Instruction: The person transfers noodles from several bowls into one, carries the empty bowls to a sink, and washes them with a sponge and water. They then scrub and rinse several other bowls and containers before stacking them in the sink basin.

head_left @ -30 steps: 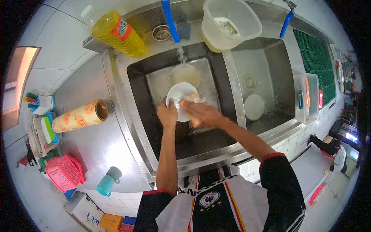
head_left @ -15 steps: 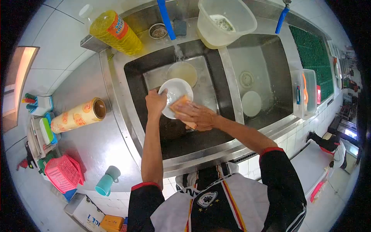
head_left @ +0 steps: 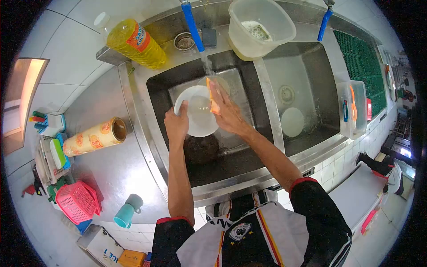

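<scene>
A white bowl (head_left: 198,120) is tilted over the left sink (head_left: 240,164), its left rim gripped by my left hand (head_left: 177,122), thumb on the inside. My right hand (head_left: 227,109) presses an orange sponge (head_left: 214,107) near the bowl's right rim. Water runs from the blue hose (head_left: 192,26) just above my right fingers. Behind the sponge, another round dish (head_left: 222,84) under the stream is partly hidden by my right hand. In the right sink (head_left: 307,62), a white round dish (head_left: 292,122) lies under water.
Behind the sinks stand a bottle of yellow liquid (head_left: 138,42) and a plastic tub (head_left: 262,26). On the left counter are a film roll (head_left: 95,138), a pink basket (head_left: 78,202) and a teal mug (head_left: 124,216). A clear container (head_left: 354,109) stands right. A person (head_left: 393,178) is far right.
My right hand and the sponge have moved up toward the water stream. The bowl now shows its inside more fully, and the view has shifted slightly.
</scene>
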Tool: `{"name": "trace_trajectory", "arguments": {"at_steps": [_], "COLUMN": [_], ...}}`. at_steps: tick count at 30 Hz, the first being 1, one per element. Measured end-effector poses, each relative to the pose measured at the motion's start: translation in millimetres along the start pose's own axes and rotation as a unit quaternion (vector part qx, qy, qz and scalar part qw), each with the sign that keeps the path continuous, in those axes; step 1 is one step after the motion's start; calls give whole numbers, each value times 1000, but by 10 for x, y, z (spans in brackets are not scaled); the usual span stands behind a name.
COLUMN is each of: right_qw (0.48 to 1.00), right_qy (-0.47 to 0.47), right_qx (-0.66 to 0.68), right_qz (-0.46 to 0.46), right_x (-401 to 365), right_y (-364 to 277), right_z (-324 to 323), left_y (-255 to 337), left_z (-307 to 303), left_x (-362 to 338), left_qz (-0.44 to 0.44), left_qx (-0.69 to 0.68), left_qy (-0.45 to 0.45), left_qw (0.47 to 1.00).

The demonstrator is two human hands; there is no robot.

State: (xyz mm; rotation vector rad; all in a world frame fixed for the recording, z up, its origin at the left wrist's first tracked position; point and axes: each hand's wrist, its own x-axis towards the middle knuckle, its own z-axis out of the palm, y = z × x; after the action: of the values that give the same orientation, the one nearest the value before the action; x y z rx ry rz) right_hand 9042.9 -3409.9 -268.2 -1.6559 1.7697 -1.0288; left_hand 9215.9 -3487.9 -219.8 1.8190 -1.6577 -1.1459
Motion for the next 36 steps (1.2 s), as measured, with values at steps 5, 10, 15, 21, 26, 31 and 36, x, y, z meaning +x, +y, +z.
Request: {"name": "trace_trajectory", "arguments": {"at_steps": [5, 10, 15, 21, 26, 31, 36], "right_qw": [992, 971, 957, 968, 978, 916, 815], "right_qy": [54, -45, -193, -29, -18, -157, -300], "right_qx": [-84, 170, -86, -204, -36, -240, -344], "right_qz": [-73, -162, -197, -141, -203, -281, -356], "right_x": [265, 1, -680, -494, -572, -660, -458], "right_y": [-177, -40, 124, 36, -218, -153, -347], "right_z": [128, 565, 4, -222, 196, -434, -468], "left_y": [54, -828, -339, -201, -218, -318, -299], "left_z": [58, 493, 379, 476, 481, 385, 213], "left_x": [19, 96, -128, -296, -7, 33, -195], "left_qz": [-26, 147, -63, -63, -100, -105, -222], "left_qx": [125, -124, -148, -95, -149, -165, -329], "left_qy": [-26, -124, -44, -79, -95, -177, -419], "left_qw": [991, 974, 986, 990, 979, 965, 817]}}
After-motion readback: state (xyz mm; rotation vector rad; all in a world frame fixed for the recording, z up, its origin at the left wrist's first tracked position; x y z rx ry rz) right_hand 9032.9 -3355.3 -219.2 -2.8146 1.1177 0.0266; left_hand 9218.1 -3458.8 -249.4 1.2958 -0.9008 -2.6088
